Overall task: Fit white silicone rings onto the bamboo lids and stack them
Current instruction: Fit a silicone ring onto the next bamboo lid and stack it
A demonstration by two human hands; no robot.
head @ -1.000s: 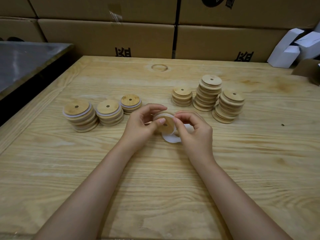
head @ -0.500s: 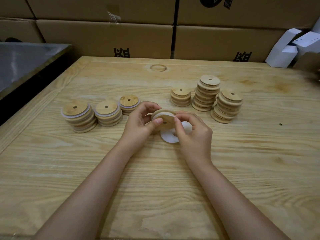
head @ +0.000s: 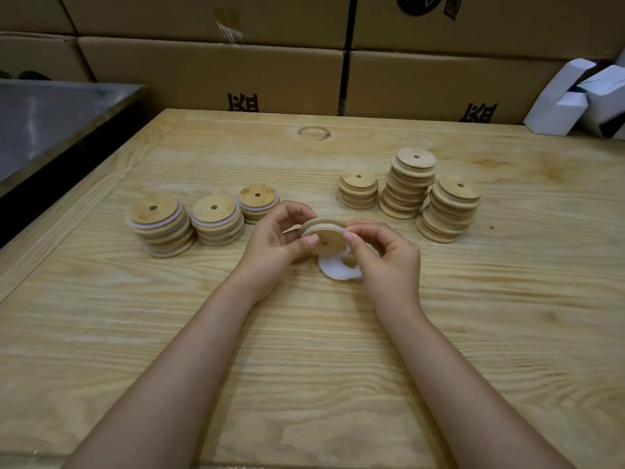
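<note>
Centrally, bamboo lid [head: 325,239], pinched between both hands [head: 270,243] [head: 389,262]

Black characters [head: 242,102] on the cardboard boxes [head: 209,72] are cut off, unreadable

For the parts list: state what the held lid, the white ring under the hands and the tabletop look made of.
Held lid: likely bamboo or pale wood, matt; even tan face with a drilled hole. White ring: perhaps silicone or soft rubber; thin, flat, matt white, not certain by look. Tabletop: pale wood, faint sheen; broad wavy grain and a knot.
</note>
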